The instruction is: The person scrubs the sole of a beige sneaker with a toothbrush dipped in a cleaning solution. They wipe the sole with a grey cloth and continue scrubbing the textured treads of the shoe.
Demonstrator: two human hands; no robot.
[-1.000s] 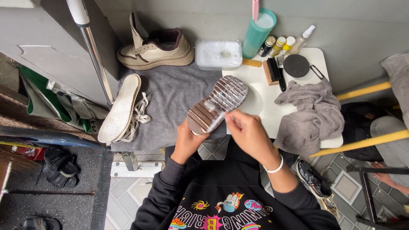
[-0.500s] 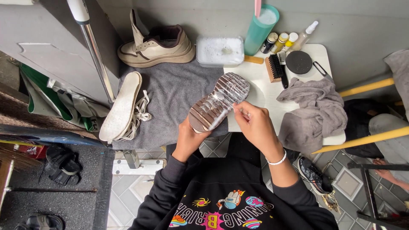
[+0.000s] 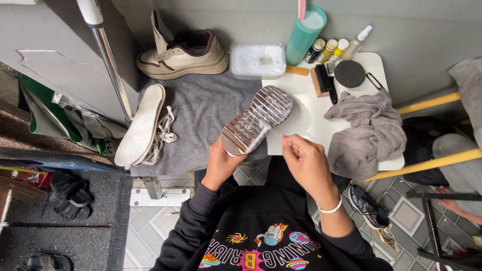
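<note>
Hands first: the right hand (image 3: 307,161) has drawn back off the sole since a moment ago, fingers pinched on something small and pale, too blurred to name. The left hand (image 3: 221,165) clamps the heel of the upturned shoe (image 3: 257,120), suds streaking its tread, above the grey towel (image 3: 201,108). Beyond on the surface (image 3: 306,120) lie a brush (image 3: 321,80) and its mate, the cream sneaker (image 3: 183,55).

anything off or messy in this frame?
Nothing damaged. The left hand holds a shoe sole-up, its tread streaked with white foam. A removed insole and loose laces lie on the grey towel, apart from the upright shoe. A crumpled grey cloth overhangs the white table.
</note>
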